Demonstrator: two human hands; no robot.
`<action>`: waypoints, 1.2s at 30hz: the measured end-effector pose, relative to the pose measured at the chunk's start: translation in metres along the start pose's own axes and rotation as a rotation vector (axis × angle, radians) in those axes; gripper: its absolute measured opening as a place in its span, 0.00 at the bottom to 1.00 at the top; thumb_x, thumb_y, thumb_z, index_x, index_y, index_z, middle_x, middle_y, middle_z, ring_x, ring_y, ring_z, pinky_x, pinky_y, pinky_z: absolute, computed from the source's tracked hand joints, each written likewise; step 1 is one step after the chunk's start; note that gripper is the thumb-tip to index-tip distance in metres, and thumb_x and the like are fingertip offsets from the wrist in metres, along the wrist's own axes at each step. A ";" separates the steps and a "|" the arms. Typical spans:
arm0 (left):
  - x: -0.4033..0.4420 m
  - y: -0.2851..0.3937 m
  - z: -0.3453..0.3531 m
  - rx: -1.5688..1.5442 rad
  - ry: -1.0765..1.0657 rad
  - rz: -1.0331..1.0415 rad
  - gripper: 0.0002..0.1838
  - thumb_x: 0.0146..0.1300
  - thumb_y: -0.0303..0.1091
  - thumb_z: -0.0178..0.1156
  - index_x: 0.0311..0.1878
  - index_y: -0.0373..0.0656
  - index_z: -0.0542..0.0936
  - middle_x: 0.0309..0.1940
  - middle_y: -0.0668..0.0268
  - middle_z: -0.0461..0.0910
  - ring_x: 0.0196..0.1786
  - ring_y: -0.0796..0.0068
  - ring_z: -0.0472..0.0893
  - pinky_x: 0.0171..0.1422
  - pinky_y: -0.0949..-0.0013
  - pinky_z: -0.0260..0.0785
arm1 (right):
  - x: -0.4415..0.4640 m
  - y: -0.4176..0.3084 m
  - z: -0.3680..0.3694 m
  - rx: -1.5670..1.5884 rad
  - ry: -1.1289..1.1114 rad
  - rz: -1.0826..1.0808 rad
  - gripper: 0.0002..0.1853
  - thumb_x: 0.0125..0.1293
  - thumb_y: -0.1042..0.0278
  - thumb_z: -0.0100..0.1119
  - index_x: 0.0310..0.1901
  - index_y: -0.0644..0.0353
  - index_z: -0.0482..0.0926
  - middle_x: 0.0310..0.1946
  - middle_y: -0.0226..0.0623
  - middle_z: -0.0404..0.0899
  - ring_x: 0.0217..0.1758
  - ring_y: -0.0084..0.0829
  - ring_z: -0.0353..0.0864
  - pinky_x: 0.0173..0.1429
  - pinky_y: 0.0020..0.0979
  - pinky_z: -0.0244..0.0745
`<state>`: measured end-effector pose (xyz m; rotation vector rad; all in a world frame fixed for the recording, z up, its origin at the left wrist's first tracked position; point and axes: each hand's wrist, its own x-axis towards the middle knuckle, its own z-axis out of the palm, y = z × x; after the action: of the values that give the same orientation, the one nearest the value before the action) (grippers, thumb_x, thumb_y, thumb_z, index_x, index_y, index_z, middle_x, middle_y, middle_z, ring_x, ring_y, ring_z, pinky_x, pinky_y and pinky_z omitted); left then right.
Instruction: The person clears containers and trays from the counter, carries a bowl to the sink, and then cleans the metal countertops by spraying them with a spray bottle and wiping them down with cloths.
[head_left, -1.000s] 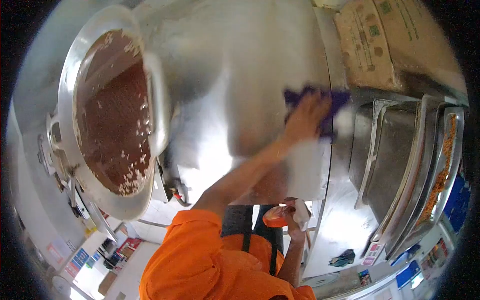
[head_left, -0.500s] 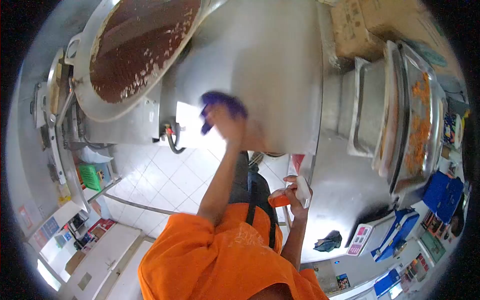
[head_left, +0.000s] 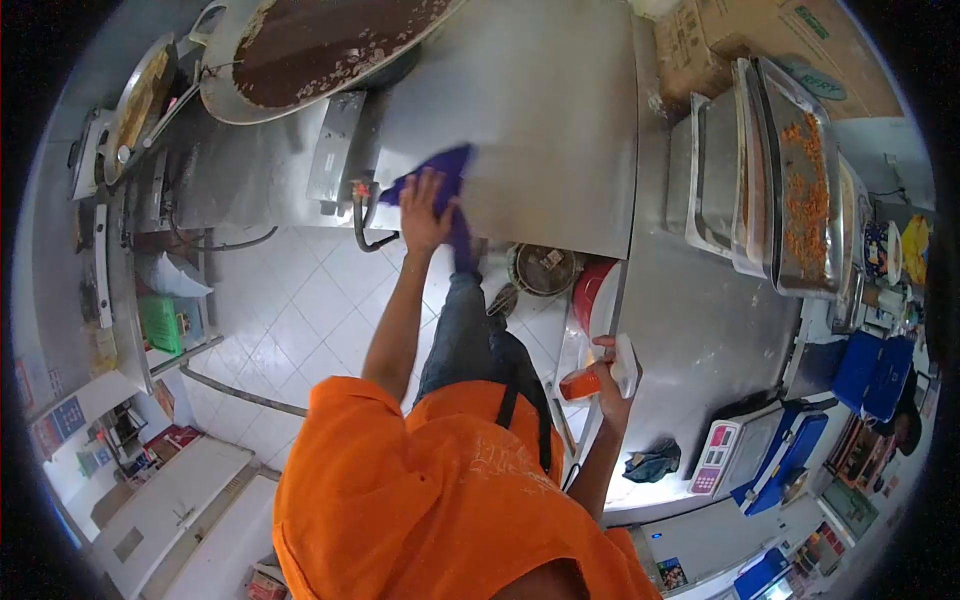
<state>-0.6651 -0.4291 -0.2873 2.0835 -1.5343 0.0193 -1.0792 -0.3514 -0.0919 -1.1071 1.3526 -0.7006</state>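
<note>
My left hand [head_left: 425, 215] is spread over a purple cloth [head_left: 446, 168] and presses it against the front edge of the steel worktop [head_left: 530, 130]. One end of the cloth hangs down past the edge. By the right side of my body, my right hand [head_left: 612, 388] is closed around a spray bottle [head_left: 580, 384] with orange-red contents and a whitish top. The bottle is tilted, and my palm hides part of it.
A large pan [head_left: 225, 85] of dark brown food stands at the back left. A gas hose [head_left: 372, 242] hangs near my left hand. Stacked trays [head_left: 795, 190], a cardboard box [head_left: 770, 40] and a scale [head_left: 715, 455] are on the right. A round lidded container [head_left: 545, 268] stands below the worktop.
My left hand has moved slightly forward and left with the cloth, to the worktop's edge. The view has shifted, showing more floor. My right hand still grips the spray bottle.
</note>
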 end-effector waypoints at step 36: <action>0.016 -0.542 -0.265 0.130 -0.093 -0.303 0.36 0.53 0.29 0.59 0.69 0.58 0.69 0.74 0.69 0.63 0.73 0.48 0.64 0.78 0.45 0.50 | 0.078 -0.071 0.705 -0.477 -0.480 -0.374 0.17 0.53 0.82 0.55 0.46 0.60 0.79 0.38 0.36 0.83 0.39 0.28 0.82 0.47 0.29 0.74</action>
<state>-0.0988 -0.2203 -0.2822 2.4322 -1.2822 -0.0923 -0.3702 -0.2998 -0.1476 -1.8097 0.9211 -0.3359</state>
